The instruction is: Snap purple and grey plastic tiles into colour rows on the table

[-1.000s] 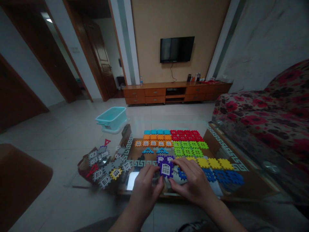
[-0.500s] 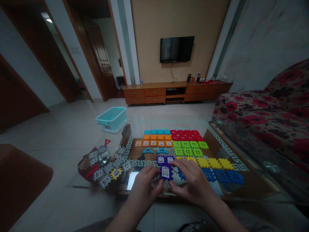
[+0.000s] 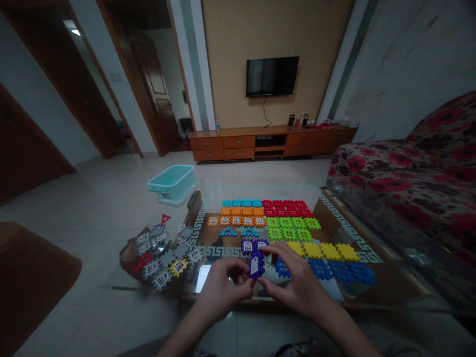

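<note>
While both hands meet over the near edge of the glass worktop (image 3: 345,233), the left hand (image 3: 222,287) and the right hand (image 3: 297,282) pinch a purple window tile (image 3: 256,264) between them, fingers curled in on its two sides, the tile tilted up on edge just above the glass. Judging from this grip, the work goes best if the tile is held by its toothed rim rather than its white window insert, kept square to whatever piece it meets, and pressed evenly so the notches seat without bending. It looks like rigid moulded plastic, flat and square, with a crenellated edge and a pale lattice pane in the middle. Just beyond it lie two more purple window tiles (image 3: 254,245) flat on the glass. Farther back, matching tiles lie in colour blocks: yellow (image 3: 327,250), blue (image 3: 342,271), green (image 3: 292,228), red (image 3: 284,208), orange (image 3: 241,215) and light blue (image 3: 241,203), all matt and waffle-gridded. Two small blue arch pieces (image 3: 238,232) sit between them. To the left a loose heap of grey tiles (image 3: 163,250) with white panes spreads over the worktop's corner. On the tiled floor behind stands a pale turquoise plastic tub (image 3: 171,181), smooth-sided.
</note>
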Demonstrator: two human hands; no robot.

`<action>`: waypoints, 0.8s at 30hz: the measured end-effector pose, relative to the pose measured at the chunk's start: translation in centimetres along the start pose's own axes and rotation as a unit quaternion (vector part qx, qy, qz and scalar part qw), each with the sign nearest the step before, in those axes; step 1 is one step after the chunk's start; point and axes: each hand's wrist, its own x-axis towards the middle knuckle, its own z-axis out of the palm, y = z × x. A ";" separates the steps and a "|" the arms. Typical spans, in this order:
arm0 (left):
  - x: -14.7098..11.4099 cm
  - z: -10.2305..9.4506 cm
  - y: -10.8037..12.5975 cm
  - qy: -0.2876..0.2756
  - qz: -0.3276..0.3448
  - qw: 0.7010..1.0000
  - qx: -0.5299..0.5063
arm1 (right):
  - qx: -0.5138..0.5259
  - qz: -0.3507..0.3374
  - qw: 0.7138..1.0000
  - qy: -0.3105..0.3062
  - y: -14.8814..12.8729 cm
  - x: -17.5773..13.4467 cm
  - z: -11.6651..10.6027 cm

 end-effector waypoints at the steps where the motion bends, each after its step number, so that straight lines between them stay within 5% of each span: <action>1: 0.1 0.1 -0.3 -0.013 -0.025 0.998 -0.054 | 0.004 0.000 1.000 -0.001 0.0 0.0 0.0; 9: 0.2 1.4 -1.2 -0.053 -0.151 0.918 -0.362 | -0.024 -0.044 0.999 -0.011 -0.1 -0.3 0.7; 24: 0.3 1.2 -1.3 -0.063 -0.174 0.930 -0.317 | -0.042 -0.077 0.996 0.018 -0.3 -0.1 0.7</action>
